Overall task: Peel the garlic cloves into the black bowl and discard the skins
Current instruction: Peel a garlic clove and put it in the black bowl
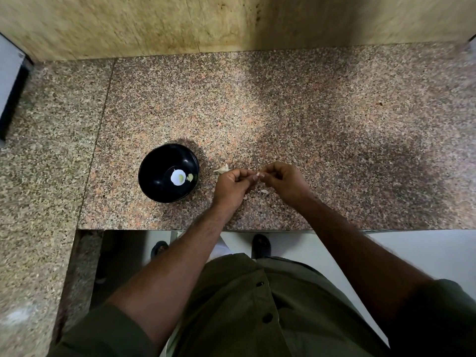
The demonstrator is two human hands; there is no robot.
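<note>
A black bowl (pixel 164 173) stands on the speckled granite counter (pixel 309 119), with a pale peeled clove (pixel 190 178) lying inside beside a white round sticker. To its right my left hand (pixel 233 186) and my right hand (pixel 286 180) meet fingertip to fingertip, both pinching a small garlic clove (pixel 257 174) between them. Most of that clove is hidden by the fingers. A whitish piece of garlic (pixel 223 168) lies on the counter just left of my left hand. A loose bit of skin (pixel 264 191) sits under my hands.
A beige stone wall (pixel 206 21) backs the counter. A grey and black appliance (pixel 11 91) stands at the far left edge. The counter's front edge (pixel 257 230) runs below my wrists, with white floor and dark sandals beneath.
</note>
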